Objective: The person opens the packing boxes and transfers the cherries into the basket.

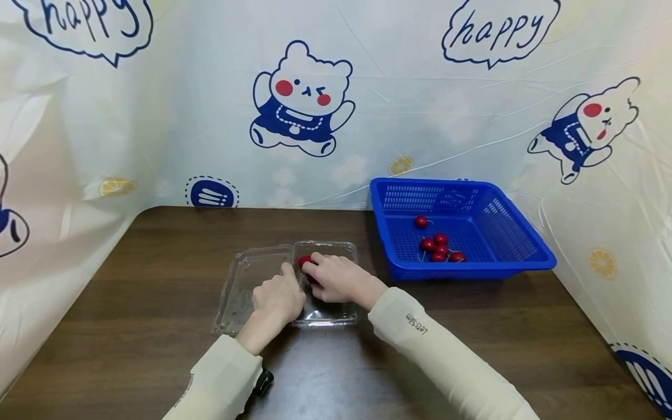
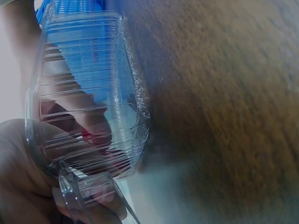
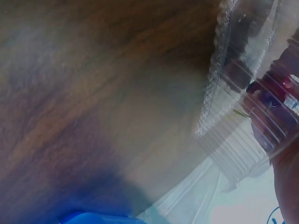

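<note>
A clear plastic clamshell box (image 1: 325, 315) lies with its lid (image 1: 244, 289) folded out to the left. My left hand (image 1: 278, 296) grips it at the hinge; in the left wrist view, its fingers (image 2: 105, 205) curl around the clear edge. My right hand (image 1: 336, 277) reaches down into the box, fingers bent around a red cherry (image 3: 278, 88) seen through the clear wall in the right wrist view. A cherry (image 1: 304, 261) shows by those fingertips in the head view. The hand hides how many cherries lie beneath it.
To the right stands a blue perforated basket (image 1: 499, 265) with several red cherries (image 1: 440, 239) on its floor. Box and basket rest on a dark wooden table (image 1: 157, 350). A printed cloth (image 1: 220, 116) hangs behind the table and along its sides.
</note>
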A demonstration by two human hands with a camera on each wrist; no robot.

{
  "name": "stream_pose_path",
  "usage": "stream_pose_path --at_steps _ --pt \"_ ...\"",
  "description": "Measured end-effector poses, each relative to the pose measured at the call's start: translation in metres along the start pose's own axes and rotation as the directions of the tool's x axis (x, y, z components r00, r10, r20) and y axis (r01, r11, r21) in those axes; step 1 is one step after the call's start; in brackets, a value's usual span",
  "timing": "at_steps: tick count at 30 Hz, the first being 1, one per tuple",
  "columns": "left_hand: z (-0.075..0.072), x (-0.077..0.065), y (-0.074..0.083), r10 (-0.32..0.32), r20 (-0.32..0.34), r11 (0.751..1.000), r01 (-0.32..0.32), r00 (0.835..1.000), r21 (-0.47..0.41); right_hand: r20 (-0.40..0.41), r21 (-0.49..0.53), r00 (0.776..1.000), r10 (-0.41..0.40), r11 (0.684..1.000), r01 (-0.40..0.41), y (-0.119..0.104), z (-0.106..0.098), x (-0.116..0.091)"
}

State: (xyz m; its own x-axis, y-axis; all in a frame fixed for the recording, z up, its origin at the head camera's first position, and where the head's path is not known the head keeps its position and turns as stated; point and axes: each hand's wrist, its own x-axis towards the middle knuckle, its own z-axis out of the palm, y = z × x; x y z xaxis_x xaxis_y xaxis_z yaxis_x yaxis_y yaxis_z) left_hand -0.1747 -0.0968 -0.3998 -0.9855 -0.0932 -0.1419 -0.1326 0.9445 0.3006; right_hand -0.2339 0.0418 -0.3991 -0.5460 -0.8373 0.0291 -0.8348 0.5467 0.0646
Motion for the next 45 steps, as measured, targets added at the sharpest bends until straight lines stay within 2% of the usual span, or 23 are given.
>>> stream_pose_path --at_steps 9,15,27,33,45 --pt "0.001 0.000 0.000 0.006 -0.014 1.000 -0.006 1.000 -0.003 -0.050 0.042 0.999 -0.007 0.999 0.009 0.005 -0.006 -0.002" --pt "0.001 0.000 -0.001 0.010 -0.023 1.000 -0.009 1.000 0.004 -0.064 0.048 0.998 0.017 0.999 -0.014 0.011 -0.012 -0.003" --pt "0.000 -0.001 -0.001 0.002 -0.001 1.000 -0.002 1.000 0.004 -0.123 0.053 0.991 0.042 0.998 -0.036 0.029 -0.035 -0.008" --pt "0.000 0.000 -0.001 0.001 0.002 1.000 -0.001 1.000 0.003 -0.137 0.095 0.987 0.084 0.993 -0.072 0.040 -0.047 -0.013" --pt "0.001 -0.001 -0.001 0.008 -0.012 1.000 -0.008 1.000 -0.003 -0.225 0.112 0.962 0.151 0.985 -0.128 0.059 -0.061 -0.024"
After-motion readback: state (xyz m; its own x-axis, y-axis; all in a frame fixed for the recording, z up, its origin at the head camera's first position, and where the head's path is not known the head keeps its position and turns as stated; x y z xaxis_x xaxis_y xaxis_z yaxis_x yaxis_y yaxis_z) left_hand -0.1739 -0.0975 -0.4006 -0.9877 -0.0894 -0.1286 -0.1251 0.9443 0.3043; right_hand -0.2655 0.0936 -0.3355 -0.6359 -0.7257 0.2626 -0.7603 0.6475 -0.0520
